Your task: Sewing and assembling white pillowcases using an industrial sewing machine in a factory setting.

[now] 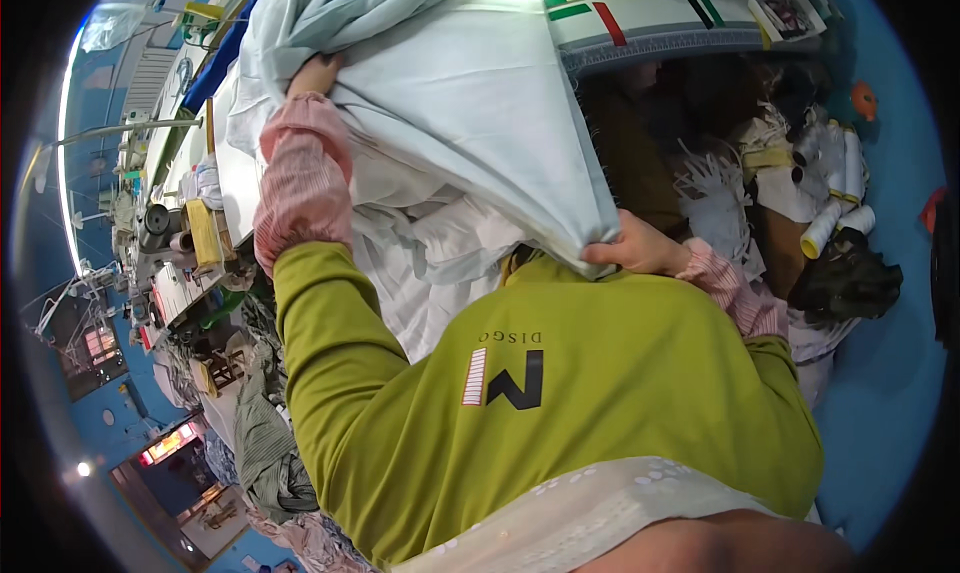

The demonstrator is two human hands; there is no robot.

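Note:
A large pale blue-white cloth (470,83) lies over the table in front of me, and its near part hangs over the edge toward my body. At the far left, my left hand (314,77) is closed on the cloth, where folds gather around it; its fingertips are partly hidden. Closer to me on the right, my right hand (645,246) pinches the near corner of the same cloth between thumb and fingers. The cloth stretches between both hands. White fabric (400,273) hangs in loose folds below it, against my front.
A measuring tape strip (660,45) runs along the table edge, with a small box (787,15) on top. Thread cones (845,163), white scraps and a dark bundle (850,278) sit at the right. Sewing gear (165,228) and a heap of garments (270,443) fill the left side.

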